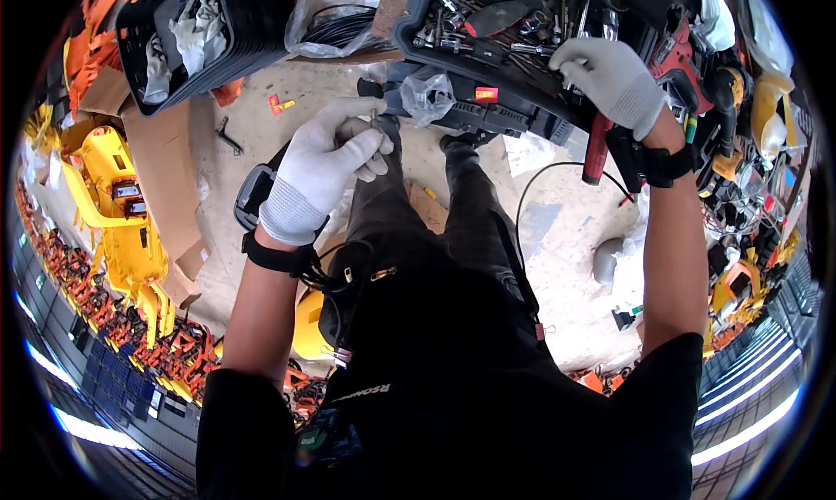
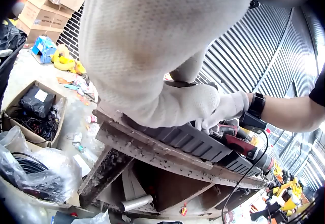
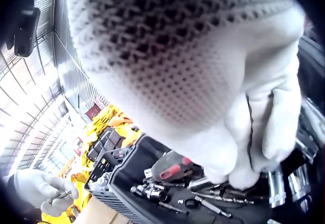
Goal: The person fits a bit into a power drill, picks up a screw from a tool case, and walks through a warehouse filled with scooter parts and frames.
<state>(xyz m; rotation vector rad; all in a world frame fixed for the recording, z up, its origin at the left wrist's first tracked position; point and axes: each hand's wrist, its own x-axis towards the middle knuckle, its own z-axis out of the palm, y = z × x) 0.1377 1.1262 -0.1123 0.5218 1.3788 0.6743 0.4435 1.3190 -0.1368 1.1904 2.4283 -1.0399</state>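
Note:
Pinched between the thumb and fingers of the gloved left hand (image 1: 335, 156) is a small metal bit (image 1: 374, 115); the right wrist view shows the bit (image 3: 60, 196) and left hand (image 3: 40, 188) at lower left. The gloved right hand (image 1: 614, 82) is over the tool case (image 1: 522, 91), fingers bent loosely downward. In the right wrist view its fingertips (image 3: 244, 178) are at the loose tools, close to a twist drill bit (image 3: 228, 199) and chrome sockets (image 3: 277, 188); no held thing shows, though the undersides of the fingers are hidden. A grey-red handle (image 3: 171, 166) lies beside them.
Black crates with gloves (image 1: 174, 47) stand at upper left, next to bagged black cable (image 1: 335, 30). A red power tool (image 1: 675, 65) lies right of the case. A clear plastic bag (image 1: 427, 95) rests at the case's front edge. Yellow housings (image 1: 131, 221) lie at left.

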